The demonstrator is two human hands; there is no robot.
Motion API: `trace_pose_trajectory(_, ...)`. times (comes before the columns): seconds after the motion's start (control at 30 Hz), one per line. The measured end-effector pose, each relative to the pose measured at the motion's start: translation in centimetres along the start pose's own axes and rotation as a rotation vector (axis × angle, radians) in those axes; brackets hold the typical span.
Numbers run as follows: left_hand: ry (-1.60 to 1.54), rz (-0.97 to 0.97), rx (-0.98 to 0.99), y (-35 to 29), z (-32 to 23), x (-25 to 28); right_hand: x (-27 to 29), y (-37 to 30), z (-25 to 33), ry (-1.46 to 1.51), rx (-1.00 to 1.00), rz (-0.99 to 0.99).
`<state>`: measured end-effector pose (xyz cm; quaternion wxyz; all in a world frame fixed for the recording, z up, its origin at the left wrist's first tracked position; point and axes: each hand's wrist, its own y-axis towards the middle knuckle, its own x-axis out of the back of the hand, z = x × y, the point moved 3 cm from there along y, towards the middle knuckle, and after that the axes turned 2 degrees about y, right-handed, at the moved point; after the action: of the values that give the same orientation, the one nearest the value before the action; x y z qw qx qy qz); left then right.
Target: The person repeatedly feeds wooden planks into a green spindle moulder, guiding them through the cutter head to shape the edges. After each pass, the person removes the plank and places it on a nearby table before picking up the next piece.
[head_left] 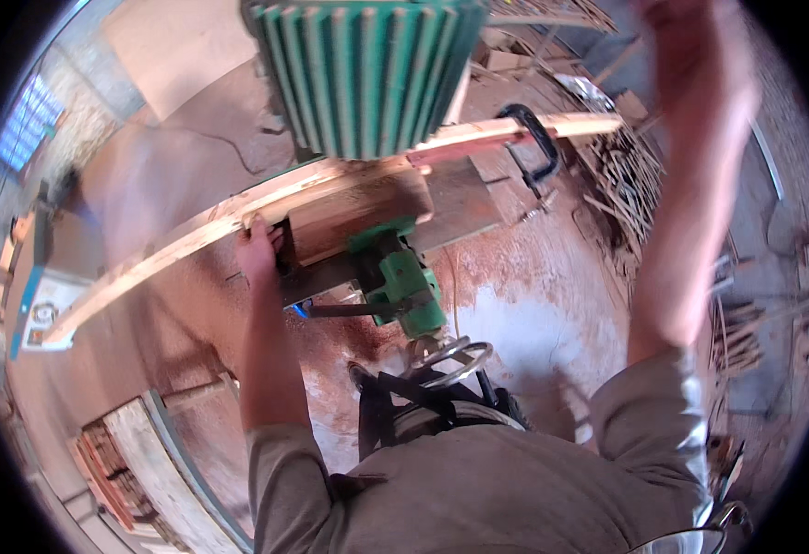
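Right hand (pixel 686 37) is a total smear up in the far right corner, running into the top edge, so I can't tell how open it is or whether it's got hold of anything. Left hand (pixel 258 249) is clearer: fingers partly curled, tips up against the near edge of the long beam (pixel 173 247), right beside a small dark piece. Can't tell if that's a proper grip or just contact.

The beam is pale, squared wood, running from near left to far right. It looks bowed, but the lens bends everything. A big green motor (pixel 367 83) with deep ribs hides part of it, and the motor's top is cut off. Black C-shaped clamp (pixel 545 146) sits around the beam on the right. Just nearer than the beam there's a reddish-brown block (pixel 358 217), blurry grain, then a chunky green casting (pixel 411 282) and a shiny round handwheel (pixel 467 374). Floor (pixel 524 323) is smooth grey under patchy reddish dust. Thin, tangled sticks (pixel 630 189) over on the right.
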<state>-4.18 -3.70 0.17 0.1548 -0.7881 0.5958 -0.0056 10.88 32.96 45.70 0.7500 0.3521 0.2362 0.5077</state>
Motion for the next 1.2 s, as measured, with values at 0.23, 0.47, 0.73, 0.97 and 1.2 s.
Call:
trace_pose_trajectory(0.23,-0.032,0.02,-0.022,0.0,-0.3,0.1,-21.1,-27.3,-12.7,-0.086,-0.74,1.239)
trace_pose_trajectory(0.47,-0.017,-0.02,0.097,-0.8,-1.2,-0.1,-3.1,-25.5,-16.8,1.259,-1.115,0.08)
trace_pose_trajectory(0.73,-0.244,0.023,0.122,2.8,0.8,3.5,8.7,-34.4,-21.6,-0.295,-1.006,-0.116)
trace_pose_trajectory(0.97,-0.285,-0.258,-0.036,5.4,-10.8,19.5,0.2,-29.0,-16.2,-0.061,-0.928,0.016)
trace_pose_trajectory(1.2,0.447,-0.185,-0.655,-8.6,-26.7,13.3,-24.2,-25.5,-11.1,-0.208,-0.381,0.736)
